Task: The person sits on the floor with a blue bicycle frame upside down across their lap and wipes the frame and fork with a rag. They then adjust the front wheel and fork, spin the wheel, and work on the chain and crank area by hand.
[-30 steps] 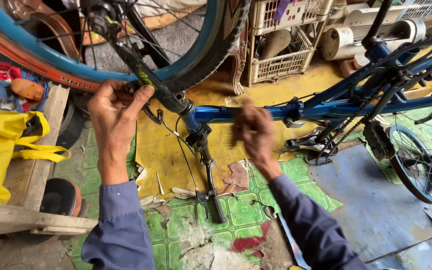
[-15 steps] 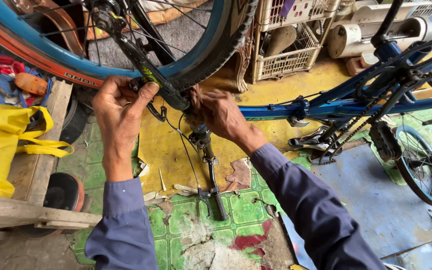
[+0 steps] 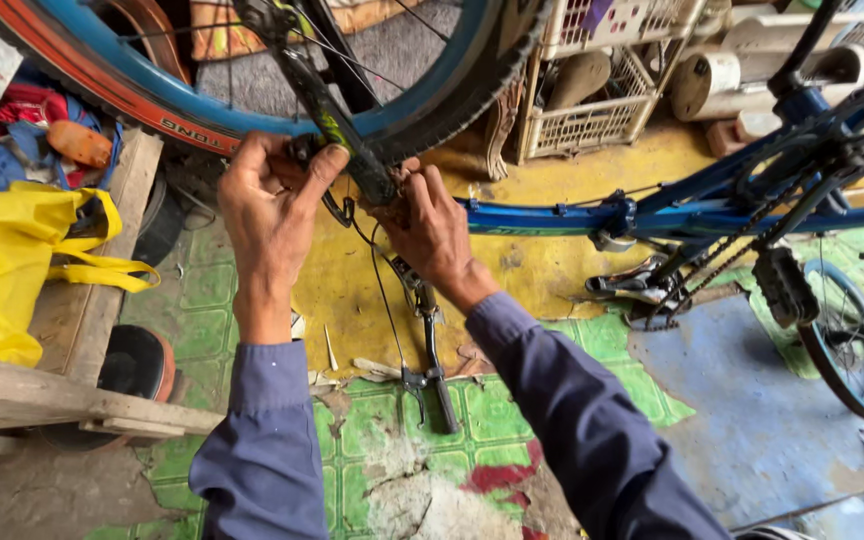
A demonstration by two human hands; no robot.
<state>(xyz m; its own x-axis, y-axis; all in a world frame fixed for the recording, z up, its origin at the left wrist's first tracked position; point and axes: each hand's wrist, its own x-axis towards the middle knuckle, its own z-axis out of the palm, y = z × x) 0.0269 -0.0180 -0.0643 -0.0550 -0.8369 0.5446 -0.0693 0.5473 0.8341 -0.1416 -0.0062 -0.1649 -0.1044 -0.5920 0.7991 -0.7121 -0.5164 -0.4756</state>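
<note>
- The blue bicycle frame (image 3: 552, 215) lies upside down across the middle of the frame, its big front wheel (image 3: 452, 90) arcing over the top, blue rim and black tyre.
- The yellow bag (image 3: 12, 260) sits on the wooden bench (image 3: 72, 330) at the left edge; white plastic baskets (image 3: 592, 110) stand top centre, well away from my work.
- The black fork leg (image 3: 337, 125) runs diagonally down from the top centre, and that is where both my hands meet.
- My left hand (image 3: 267, 215) is wrapped over the fork leg, thumb hooked across it, fingers clenched on the small brake part there.
- My right hand (image 3: 427, 230) is curled tight against the lower end of the same leg, just beside the left; what sits inside the fingers I cannot tell.
- The thin brake cable (image 3: 382, 290) drops from between my hands toward the floor.
- To do this well, I judge I should steady the fork with the left, keep the cable free of kinks, and work the fitting in small turns with the right.
</note>
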